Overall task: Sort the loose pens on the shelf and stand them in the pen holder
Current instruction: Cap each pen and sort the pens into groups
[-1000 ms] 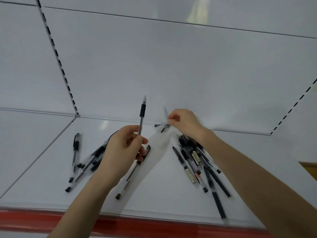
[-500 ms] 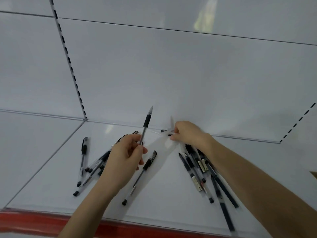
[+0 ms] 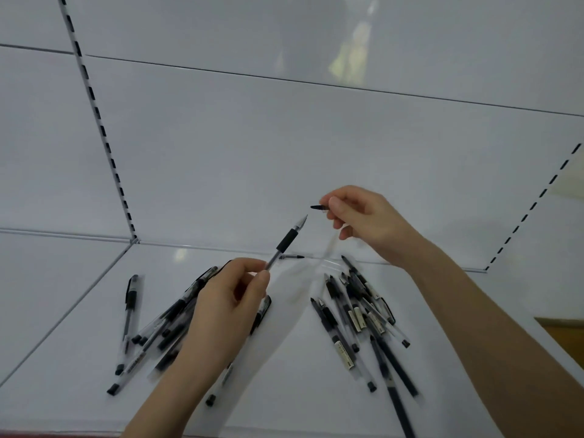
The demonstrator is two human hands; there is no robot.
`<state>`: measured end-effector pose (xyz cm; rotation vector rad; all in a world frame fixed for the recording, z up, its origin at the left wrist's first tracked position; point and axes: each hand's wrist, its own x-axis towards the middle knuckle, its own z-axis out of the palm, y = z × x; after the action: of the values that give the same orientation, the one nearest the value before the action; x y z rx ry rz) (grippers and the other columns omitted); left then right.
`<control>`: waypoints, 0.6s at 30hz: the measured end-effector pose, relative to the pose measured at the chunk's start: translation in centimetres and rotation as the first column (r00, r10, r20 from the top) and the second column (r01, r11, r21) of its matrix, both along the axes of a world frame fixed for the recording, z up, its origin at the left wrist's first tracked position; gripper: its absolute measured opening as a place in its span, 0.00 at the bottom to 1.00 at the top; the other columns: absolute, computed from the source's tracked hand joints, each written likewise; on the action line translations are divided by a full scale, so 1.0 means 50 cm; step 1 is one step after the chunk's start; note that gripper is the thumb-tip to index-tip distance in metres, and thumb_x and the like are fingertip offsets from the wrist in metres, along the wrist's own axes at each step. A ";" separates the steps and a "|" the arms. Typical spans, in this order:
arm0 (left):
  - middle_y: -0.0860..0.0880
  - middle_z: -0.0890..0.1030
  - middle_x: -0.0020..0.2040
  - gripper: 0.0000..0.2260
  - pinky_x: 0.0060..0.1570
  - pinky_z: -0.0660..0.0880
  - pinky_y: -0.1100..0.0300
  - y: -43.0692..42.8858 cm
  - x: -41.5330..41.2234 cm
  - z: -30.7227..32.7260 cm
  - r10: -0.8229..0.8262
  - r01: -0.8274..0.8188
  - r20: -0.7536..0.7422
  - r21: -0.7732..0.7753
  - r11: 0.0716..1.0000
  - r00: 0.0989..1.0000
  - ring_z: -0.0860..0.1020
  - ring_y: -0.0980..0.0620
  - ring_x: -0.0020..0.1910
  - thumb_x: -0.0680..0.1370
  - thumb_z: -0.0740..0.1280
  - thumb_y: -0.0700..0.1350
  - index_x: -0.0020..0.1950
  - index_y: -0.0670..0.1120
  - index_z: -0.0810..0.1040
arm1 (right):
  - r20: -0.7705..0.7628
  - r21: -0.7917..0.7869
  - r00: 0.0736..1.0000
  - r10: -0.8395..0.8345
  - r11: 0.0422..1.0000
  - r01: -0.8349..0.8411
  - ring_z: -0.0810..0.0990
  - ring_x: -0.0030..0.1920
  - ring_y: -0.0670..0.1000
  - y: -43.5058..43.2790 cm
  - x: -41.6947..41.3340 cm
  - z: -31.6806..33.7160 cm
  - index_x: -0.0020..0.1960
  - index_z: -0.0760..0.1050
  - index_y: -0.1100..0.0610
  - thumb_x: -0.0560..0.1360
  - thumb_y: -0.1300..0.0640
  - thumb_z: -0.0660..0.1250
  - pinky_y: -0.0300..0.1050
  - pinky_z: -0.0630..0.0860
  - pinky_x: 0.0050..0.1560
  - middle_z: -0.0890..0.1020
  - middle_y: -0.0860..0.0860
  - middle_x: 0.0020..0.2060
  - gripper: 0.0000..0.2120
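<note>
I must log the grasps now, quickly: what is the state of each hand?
Left hand: holds an uncapped pen by its barrel.
Right hand: pinches a small black-tipped piece, probably a cap.

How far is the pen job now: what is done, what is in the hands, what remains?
Done, at most: pens lie in two groups, a left pile and a right pile, on the shelf. In hand: the left hand holds an uncapped pen; the right hand pinches what looks like its cap. Left: every pen; no pen holder is in view.
</note>
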<state>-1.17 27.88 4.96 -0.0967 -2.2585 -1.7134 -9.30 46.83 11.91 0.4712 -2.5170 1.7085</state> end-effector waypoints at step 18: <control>0.60 0.79 0.38 0.06 0.34 0.71 0.67 0.019 0.018 0.013 -0.032 0.031 -0.078 -0.017 0.999 0.996 0.73 0.59 0.32 0.74 0.66 0.43 0.42 0.55 0.77 | -0.065 0.071 0.993 0.097 0.993 -0.092 0.76 0.33 0.39 0.004 0.069 0.044 0.49 0.79 0.53 0.75 0.63 0.64 0.32 0.74 0.34 0.79 0.43 0.33 0.07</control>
<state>-0.27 28.85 5.59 -0.2006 -2.2251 -1.6774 -5.84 47.02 14.10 0.6527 -2.5498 1.6112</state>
